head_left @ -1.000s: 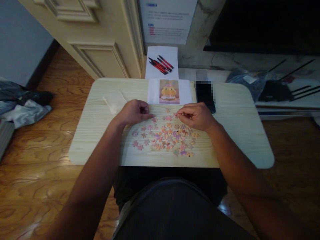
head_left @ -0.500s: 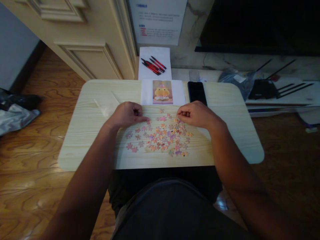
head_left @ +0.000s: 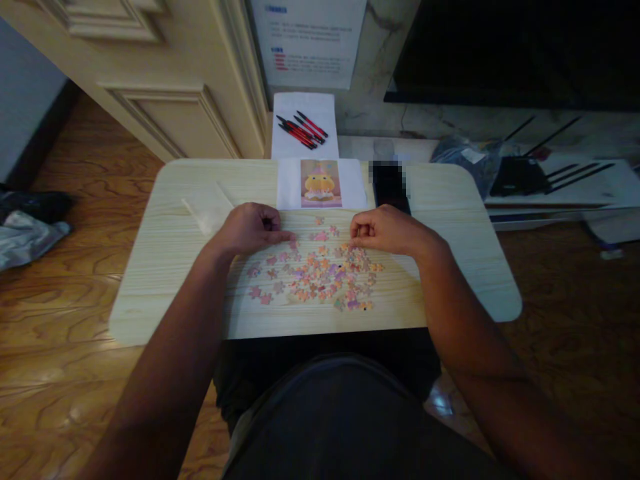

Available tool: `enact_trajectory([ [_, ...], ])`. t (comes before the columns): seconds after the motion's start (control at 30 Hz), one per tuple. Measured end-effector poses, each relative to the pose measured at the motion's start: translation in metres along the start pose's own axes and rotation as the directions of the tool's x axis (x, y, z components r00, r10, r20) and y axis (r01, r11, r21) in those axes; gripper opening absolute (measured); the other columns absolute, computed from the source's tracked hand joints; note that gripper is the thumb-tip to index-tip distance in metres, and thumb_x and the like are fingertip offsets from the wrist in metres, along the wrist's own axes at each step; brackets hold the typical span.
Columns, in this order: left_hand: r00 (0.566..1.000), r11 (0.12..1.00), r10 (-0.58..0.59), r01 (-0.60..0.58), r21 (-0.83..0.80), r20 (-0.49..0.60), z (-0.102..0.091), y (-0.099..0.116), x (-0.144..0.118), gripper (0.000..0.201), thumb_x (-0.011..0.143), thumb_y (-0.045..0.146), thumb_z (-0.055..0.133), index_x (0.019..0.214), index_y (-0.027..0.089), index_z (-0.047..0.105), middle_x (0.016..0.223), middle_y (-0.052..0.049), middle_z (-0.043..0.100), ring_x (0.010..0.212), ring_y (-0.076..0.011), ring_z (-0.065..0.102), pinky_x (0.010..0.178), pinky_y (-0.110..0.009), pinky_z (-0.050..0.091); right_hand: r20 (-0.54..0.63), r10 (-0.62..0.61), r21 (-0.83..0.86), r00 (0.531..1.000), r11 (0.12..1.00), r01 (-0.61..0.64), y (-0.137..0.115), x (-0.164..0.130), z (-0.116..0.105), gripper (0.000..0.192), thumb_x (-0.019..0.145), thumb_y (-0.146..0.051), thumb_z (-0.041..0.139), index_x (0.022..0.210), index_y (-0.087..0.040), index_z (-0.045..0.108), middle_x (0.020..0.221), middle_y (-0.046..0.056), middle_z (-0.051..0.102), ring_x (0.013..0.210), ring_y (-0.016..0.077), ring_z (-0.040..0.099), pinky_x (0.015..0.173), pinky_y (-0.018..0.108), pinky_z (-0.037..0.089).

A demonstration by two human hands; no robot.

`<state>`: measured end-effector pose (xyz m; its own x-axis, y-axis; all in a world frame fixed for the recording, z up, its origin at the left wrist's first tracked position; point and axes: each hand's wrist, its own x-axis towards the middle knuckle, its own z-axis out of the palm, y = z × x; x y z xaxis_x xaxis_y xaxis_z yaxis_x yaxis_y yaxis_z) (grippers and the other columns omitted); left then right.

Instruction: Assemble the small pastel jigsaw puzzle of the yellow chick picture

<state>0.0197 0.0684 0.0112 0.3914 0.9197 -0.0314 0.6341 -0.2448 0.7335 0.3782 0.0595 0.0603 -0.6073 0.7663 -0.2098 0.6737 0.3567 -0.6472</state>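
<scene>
Small jigsaw puzzle pieces [head_left: 320, 273] in pink, orange and purple lie loose across the middle of the pale wooden table [head_left: 165, 267]. At their upper left is my left hand [head_left: 254, 228], fingers curled in and thumb stretched along them. Its thumb tip meets a pink puzzle piece [head_left: 293, 245]; whether that piece is gripped is hidden. On the other side, my right hand [head_left: 383, 229] is closed in a pinch at the pile's upper right edge. Anything between its fingertips is too small to make out. A printed picture of a yellow character [head_left: 321, 183] lies beyond both hands.
A dark phone [head_left: 391, 187], partly pixelated, lies behind my right hand. A clear plastic bag [head_left: 207, 207] is beside my left hand. Several red and black pens [head_left: 301, 130] rest on white paper past the table's far edge. A black router [head_left: 520, 175] stands at the right.
The whole view has shifted slightly, so everything sits a little further left. Both hands keep nearly the same pose and place over the puzzle pieces.
</scene>
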Motion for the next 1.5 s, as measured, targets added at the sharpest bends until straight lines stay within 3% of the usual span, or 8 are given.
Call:
enact_trajectory([
  [0.23,1.0,0.999,-0.023,0.023,0.033,-0.004,-0.001,0.0,0.0,0.049,0.078,0.056,0.093,0.063,0.019,0.064,0.057,0.004,0.057,0.055,-0.0101,0.044,0.054,-0.028,0.03,0.018,-0.019,-0.05,1.0,0.999,0.02,0.0,0.004,0.004,0.017,0.094,-0.028,0.084,0.081,-0.02,0.077,0.068,-0.003,0.07,0.064,0.0124,0.059,0.065,0.031,0.036],
  [0.4,1.0,0.999,0.007,-0.007,0.035,0.004,-0.001,-0.001,0.0,0.047,0.08,0.053,0.091,0.063,0.019,0.064,0.057,0.003,0.057,0.055,-0.0101,0.044,0.055,-0.028,0.031,0.039,-0.027,0.031,0.999,0.999,0.026,-0.005,-0.004,-0.004,0.012,0.095,-0.03,0.082,0.09,-0.02,0.083,0.073,-0.001,0.075,0.067,0.0137,0.065,0.067,0.03,0.041],
  [0.57,1.0,0.999,0.017,-0.016,0.032,-0.005,-0.002,0.002,-0.001,0.047,0.082,0.053,0.09,0.063,0.019,0.063,0.057,0.003,0.057,0.055,-0.0099,0.044,0.055,-0.028,0.031,0.12,0.075,0.079,0.99,0.993,-0.085,-0.005,-0.023,-0.012,0.011,0.087,-0.021,0.085,0.099,-0.022,0.087,0.077,-0.002,0.079,0.071,0.0155,0.07,0.068,0.029,0.047],
  [0.67,1.0,0.999,0.024,-0.023,0.032,-0.008,-0.003,0.003,-0.001,0.047,0.082,0.053,0.089,0.062,0.019,0.062,0.056,0.003,0.056,0.054,-0.0099,0.045,0.054,-0.027,0.03,0.075,0.15,0.047,0.986,0.987,-0.154,-0.005,-0.035,-0.011,0.016,0.084,-0.017,0.085,0.1,-0.021,0.085,0.081,-0.001,0.08,0.073,0.0172,0.072,0.069,0.03,0.05],
  [0.8,1.0,0.999,-0.009,0.01,0.05,-0.005,-0.001,0.004,-0.001,0.047,0.083,0.054,0.087,0.063,0.019,0.062,0.058,0.003,0.057,0.056,-0.01,0.045,0.055,-0.027,0.03,-0.029,0.149,-0.099,0.988,0.984,-0.151,-0.008,-0.049,0.002,0.016,0.085,-0.022,0.091,0.099,-0.021,0.081,0.092,0.003,0.081,0.083,0.0207,0.073,0.076,0.032,0.052],
  [0.93,0.999,0.998,-0.051,0.051,0.045,-0.003,0.0,0.002,-0.001,0.046,0.082,0.054,0.087,0.065,0.019,0.062,0.059,0.003,0.056,0.058,-0.0107,0.044,0.057,-0.029,0.03,-0.105,0.159,-0.143,0.982,0.974,-0.173,-0.012,-0.061,0.018,0.024,0.087,-0.028,0.093,0.103,-0.022,0.077,0.105,0.006,0.079,0.091,0.0237,0.073,0.08,0.035,0.053],
  [1.3,1.0,0.998,-0.02,0.021,0.054,-0.015,0.001,0.001,0.0,0.047,0.082,0.054,0.087,0.063,0.02,0.062,0.057,0.004,0.054,0.055,-0.0101,0.042,0.055,-0.029,0.03,-0.116,0.161,-0.147,0.98,0.973,-0.178,-0.013,-0.067,0.027,0.019,0.088,-0.021,0.088,0.102,-0.021,0.075,0.103,0.005,0.077,0.091,0.0228,0.073,0.082,0.034,0.052],
  [1.5,1.0,0.999,-0.024,0.025,0.037,-0.015,0.0,0.005,-0.001,0.045,0.083,0.05,0.088,0.064,0.019,0.062,0.057,0.004,0.054,0.055,-0.0098,0.042,0.056,-0.029,0.029,-0.105,0.162,-0.117,0.981,0.978,-0.174,-0.014,-0.067,0.027,0.017,0.092,-0.027,0.087,0.103,-0.021,0.075,0.101,0.005,0.077,0.089,0.0224,0.073,0.081,0.035,0.054],
])
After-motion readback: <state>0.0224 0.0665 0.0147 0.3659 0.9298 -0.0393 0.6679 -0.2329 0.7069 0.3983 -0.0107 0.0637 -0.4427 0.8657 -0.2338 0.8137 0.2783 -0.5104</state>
